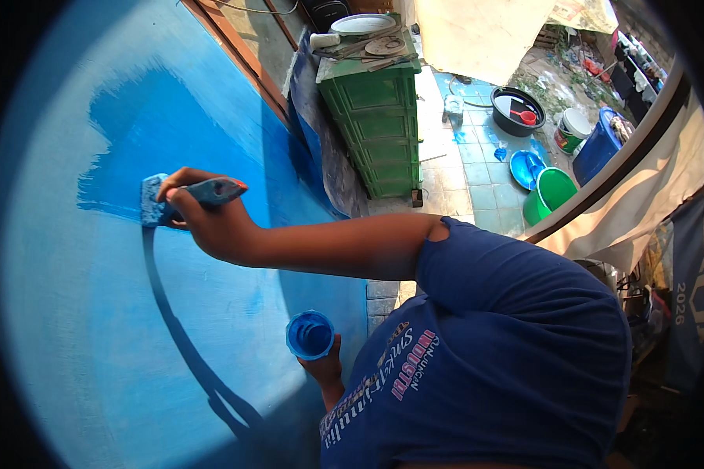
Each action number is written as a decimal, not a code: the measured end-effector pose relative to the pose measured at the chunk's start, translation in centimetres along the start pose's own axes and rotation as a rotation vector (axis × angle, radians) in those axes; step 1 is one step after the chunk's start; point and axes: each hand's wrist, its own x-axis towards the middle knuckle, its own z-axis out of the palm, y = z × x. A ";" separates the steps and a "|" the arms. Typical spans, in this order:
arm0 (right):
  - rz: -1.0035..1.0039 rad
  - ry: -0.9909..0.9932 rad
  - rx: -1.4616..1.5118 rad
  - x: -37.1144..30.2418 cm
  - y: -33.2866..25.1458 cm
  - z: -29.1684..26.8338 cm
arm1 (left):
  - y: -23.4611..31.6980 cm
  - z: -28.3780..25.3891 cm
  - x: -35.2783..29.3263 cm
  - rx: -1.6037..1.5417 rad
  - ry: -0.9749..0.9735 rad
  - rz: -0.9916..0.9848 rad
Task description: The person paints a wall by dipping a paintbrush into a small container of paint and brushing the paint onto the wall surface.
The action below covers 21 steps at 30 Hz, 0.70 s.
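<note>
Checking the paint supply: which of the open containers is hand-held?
The blue cup in the left hand; the black tub, blue basin and green tub sit on the tiled floor instead.

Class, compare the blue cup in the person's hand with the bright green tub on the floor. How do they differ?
Place: the blue cup is held up in the left hand, while the green tub sits on the tiled floor.
Colour: the cup is blue, with a darker blue inside; the tub is bright green inside and out.
Size: the cup is small enough for one hand; the tub is clearly larger.
Shared: both are round and open-topped.
</note>
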 end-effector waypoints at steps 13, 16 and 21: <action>0.521 0.442 -0.300 -17.7 10.7 -18.4 | 0.0 -1.2 0.2 0.199 0.013 0.107; 0.629 0.511 -0.444 -18.4 10.4 -18.0 | -0.6 -1.5 -0.1 0.065 -0.011 -0.045; 0.238 0.136 -0.185 -7.3 5.0 -6.1 | 0.5 -0.5 0.9 0.060 0.016 0.084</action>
